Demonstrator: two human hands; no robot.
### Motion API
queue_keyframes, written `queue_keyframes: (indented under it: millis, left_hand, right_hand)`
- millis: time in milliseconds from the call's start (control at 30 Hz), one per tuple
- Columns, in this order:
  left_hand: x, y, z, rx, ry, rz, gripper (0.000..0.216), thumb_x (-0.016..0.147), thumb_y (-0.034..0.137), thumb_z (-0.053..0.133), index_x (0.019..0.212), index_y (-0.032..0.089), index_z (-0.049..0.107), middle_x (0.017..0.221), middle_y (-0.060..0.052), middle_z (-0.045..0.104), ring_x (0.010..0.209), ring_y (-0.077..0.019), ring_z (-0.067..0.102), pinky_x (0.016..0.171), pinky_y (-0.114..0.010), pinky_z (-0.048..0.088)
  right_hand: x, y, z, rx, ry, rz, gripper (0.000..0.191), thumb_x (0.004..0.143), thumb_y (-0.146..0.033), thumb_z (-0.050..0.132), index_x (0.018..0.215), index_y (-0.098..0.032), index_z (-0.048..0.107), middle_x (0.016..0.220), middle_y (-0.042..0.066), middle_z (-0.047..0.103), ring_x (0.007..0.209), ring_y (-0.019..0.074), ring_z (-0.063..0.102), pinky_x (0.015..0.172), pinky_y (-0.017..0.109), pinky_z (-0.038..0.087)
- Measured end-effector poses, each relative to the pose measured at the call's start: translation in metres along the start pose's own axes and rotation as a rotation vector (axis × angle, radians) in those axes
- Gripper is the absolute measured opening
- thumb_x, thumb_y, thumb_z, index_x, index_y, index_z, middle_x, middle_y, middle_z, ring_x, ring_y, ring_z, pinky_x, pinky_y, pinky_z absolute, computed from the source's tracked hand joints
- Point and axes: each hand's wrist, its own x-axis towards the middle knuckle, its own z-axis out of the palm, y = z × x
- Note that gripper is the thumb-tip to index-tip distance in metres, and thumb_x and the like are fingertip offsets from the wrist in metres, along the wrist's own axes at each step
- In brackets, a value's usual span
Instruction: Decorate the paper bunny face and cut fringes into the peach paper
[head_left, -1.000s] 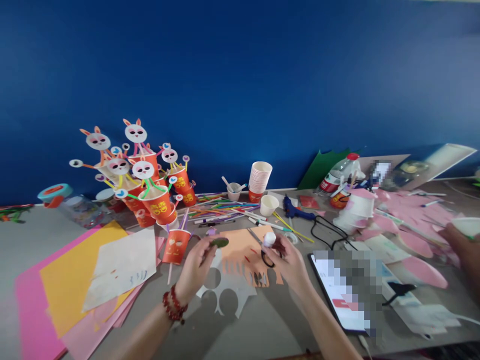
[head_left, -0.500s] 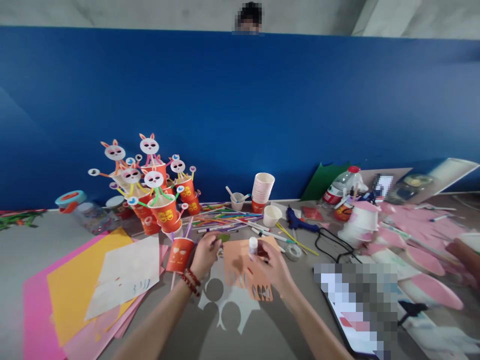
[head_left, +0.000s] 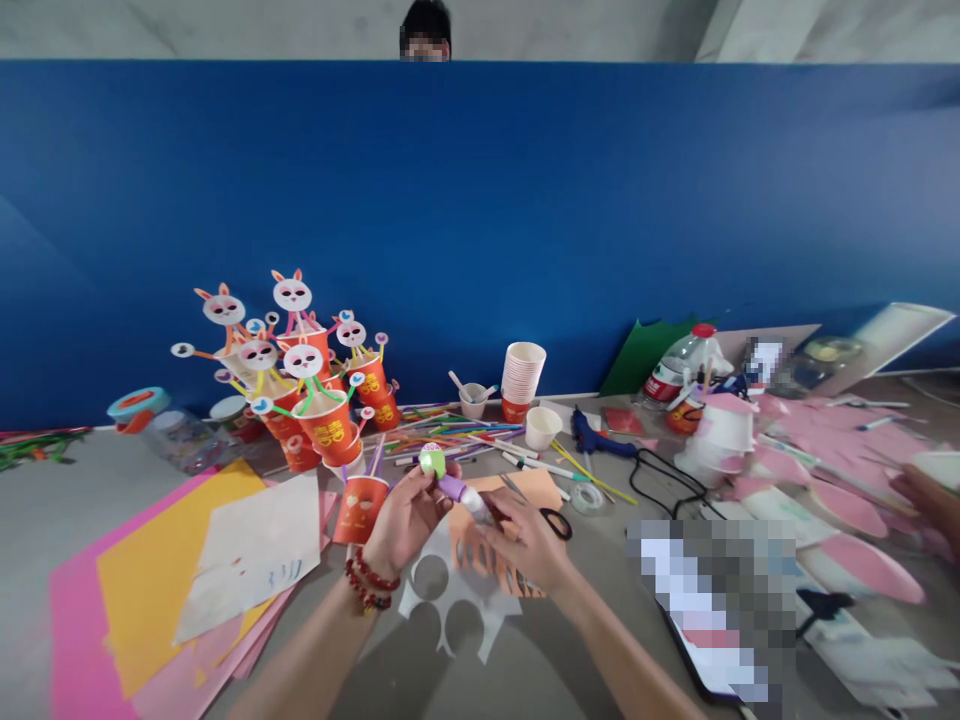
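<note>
My left hand (head_left: 409,515), with red beaded bracelets at the wrist, pinches a small round green-and-white disc (head_left: 433,460) bearing purple lettering. My right hand (head_left: 525,535) grips a glue stick (head_left: 474,503) with a purple end and a pale body. That purple end meets the disc's lower edge; whether it presses on the disc I cannot tell. Below the hands are an orange paper sheet (head_left: 544,487) with slits cut in it and a white paper sheet (head_left: 495,607) with round holes. Scissors (head_left: 556,523) lie partly hidden behind my right hand.
Red paper cups with rabbit figures (head_left: 326,425) stand at the left, above coloured paper sheets (head_left: 112,580). Pens, a cup stack (head_left: 523,380) and a blue glue gun (head_left: 600,440) line the back. A phone (head_left: 690,620) lies right; another person's hand (head_left: 926,505) is at the far right.
The glue stick has tipped from upright to slanting and come left to the disc. The disc has turned its green, lettered face into view. The scissors now show.
</note>
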Motion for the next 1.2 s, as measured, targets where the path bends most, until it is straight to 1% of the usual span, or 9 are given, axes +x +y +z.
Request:
queue_keyframes:
  millis: [167, 300, 500, 667, 833, 967, 1033, 1100, 1200]
  left_hand:
    - [-0.004, -0.002, 0.003, -0.008, -0.025, 0.031, 0.016, 0.081, 0.018, 0.071, 0.097, 0.013, 0.068, 0.101, -0.011, 0.071, 0.077, -0.0141, 0.064, 0.064, -0.023, 0.052]
    - [-0.008, -0.003, 0.007, 0.080, -0.020, 0.096, 0.019, 0.080, 0.022, 0.075, 0.095, 0.013, 0.070, 0.098, -0.011, 0.072, 0.074, -0.0133, 0.063, 0.063, -0.022, 0.050]
    - [-0.009, -0.007, 0.008, 0.159, -0.012, 0.145, 0.021, 0.080, 0.029, 0.076, 0.092, 0.012, 0.072, 0.092, -0.009, 0.071, 0.064, -0.0090, 0.056, 0.058, -0.020, 0.047]
    - [-0.014, -0.012, 0.010, 0.149, 0.005, 0.163, 0.021, 0.080, 0.030, 0.075, 0.091, 0.012, 0.072, 0.090, -0.007, 0.070, 0.063, -0.0081, 0.055, 0.057, -0.019, 0.047]
    - [-0.018, 0.001, 0.019, 0.117, 0.030, 0.126, 0.018, 0.078, 0.027, 0.077, 0.090, 0.014, 0.073, 0.090, -0.007, 0.070, 0.069, -0.0095, 0.058, 0.057, -0.018, 0.047]
    - [-0.016, 0.025, 0.020, 0.104, 0.077, 0.182, 0.019, 0.072, 0.025, 0.081, 0.088, 0.019, 0.072, 0.094, -0.003, 0.069, 0.077, -0.0138, 0.062, 0.062, -0.024, 0.051]
    - [-0.016, 0.031, 0.016, 0.131, 0.134, 0.241, 0.021, 0.072, 0.026, 0.081, 0.090, 0.020, 0.072, 0.097, -0.003, 0.068, 0.081, -0.0145, 0.062, 0.064, -0.023, 0.051]
    - [-0.019, 0.029, 0.011, 0.183, 0.173, 0.245, 0.023, 0.071, 0.027, 0.082, 0.090, 0.019, 0.073, 0.096, -0.004, 0.068, 0.080, -0.0137, 0.060, 0.063, -0.022, 0.050]
    - [-0.025, 0.014, 0.004, 0.240, 0.153, 0.162, 0.024, 0.070, 0.030, 0.083, 0.086, 0.015, 0.074, 0.087, -0.005, 0.067, 0.075, -0.0130, 0.059, 0.059, -0.020, 0.047]
  right_hand:
    - [-0.001, -0.006, -0.004, -0.088, -0.034, 0.010, 0.012, 0.086, -0.019, 0.063, 0.097, -0.020, 0.065, 0.083, 0.001, 0.057, 0.073, 0.0170, 0.054, 0.065, 0.026, 0.039]
    - [0.000, -0.009, -0.006, -0.111, -0.052, -0.016, 0.013, 0.087, -0.021, 0.063, 0.100, -0.020, 0.066, 0.085, 0.002, 0.060, 0.074, 0.0178, 0.054, 0.067, 0.026, 0.040]
    - [0.001, -0.012, -0.003, -0.057, -0.066, -0.042, 0.008, 0.090, -0.024, 0.060, 0.094, -0.020, 0.065, 0.085, 0.003, 0.061, 0.076, 0.0181, 0.055, 0.070, 0.027, 0.041]
    - [-0.001, -0.014, 0.002, 0.034, -0.060, -0.028, 0.009, 0.090, -0.027, 0.060, 0.092, -0.020, 0.065, 0.086, 0.003, 0.060, 0.079, 0.0186, 0.056, 0.072, 0.028, 0.041]
    - [0.000, -0.018, 0.006, 0.083, -0.064, -0.001, 0.010, 0.087, -0.027, 0.063, 0.093, -0.021, 0.068, 0.088, 0.003, 0.066, 0.084, 0.0201, 0.060, 0.076, 0.028, 0.044]
    - [0.015, 0.000, -0.002, 0.026, -0.021, 0.106, 0.023, 0.081, -0.025, 0.066, 0.103, -0.022, 0.071, 0.099, 0.004, 0.074, 0.090, 0.0231, 0.066, 0.081, 0.031, 0.049]
    - [0.029, 0.018, -0.010, -0.055, 0.022, 0.160, 0.018, 0.081, -0.024, 0.063, 0.098, -0.022, 0.070, 0.088, 0.002, 0.075, 0.081, 0.0215, 0.069, 0.073, 0.029, 0.051]
    - [0.046, 0.036, -0.018, -0.169, 0.152, 0.202, 0.021, 0.082, -0.027, 0.062, 0.101, -0.021, 0.068, 0.090, 0.003, 0.076, 0.080, 0.0215, 0.070, 0.071, 0.028, 0.052]
    - [0.067, 0.058, -0.022, -0.260, 0.226, 0.217, 0.023, 0.086, -0.032, 0.059, 0.104, -0.019, 0.064, 0.097, 0.007, 0.075, 0.089, 0.0233, 0.070, 0.076, 0.030, 0.050]
